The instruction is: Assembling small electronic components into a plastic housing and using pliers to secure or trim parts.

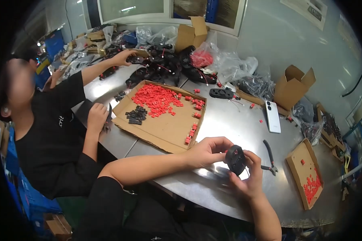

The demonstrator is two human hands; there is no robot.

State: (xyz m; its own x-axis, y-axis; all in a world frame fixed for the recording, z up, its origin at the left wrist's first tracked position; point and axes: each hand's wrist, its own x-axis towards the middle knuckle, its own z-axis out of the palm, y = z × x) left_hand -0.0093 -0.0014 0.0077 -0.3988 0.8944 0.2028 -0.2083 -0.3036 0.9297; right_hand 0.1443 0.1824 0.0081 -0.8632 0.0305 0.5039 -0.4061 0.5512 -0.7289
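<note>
Above the near edge of the metal table, I hold a black oval plastic housing (235, 160) between my two hands. My left hand (209, 152) pinches its left side, where a bit of red shows by the fingertips. Around its right side my right hand (251, 172) is closed, the thumb low and the fingers behind the rim. What the fingertips press on is partly hidden. Diagonal cutters (270, 157) with dark handles lie just right of my right hand. A similar black housing (221, 93) with thin wires rests farther back on the table.
Left of centre, a shallow cardboard tray (157, 138) holds many red pieces (157, 98) and black pieces (136, 115). A smaller cardboard tray (295, 168) with red bits and a white phone (273, 116) lie right. A co-worker's hand (124, 58) reaches to piled black housings (161, 68).
</note>
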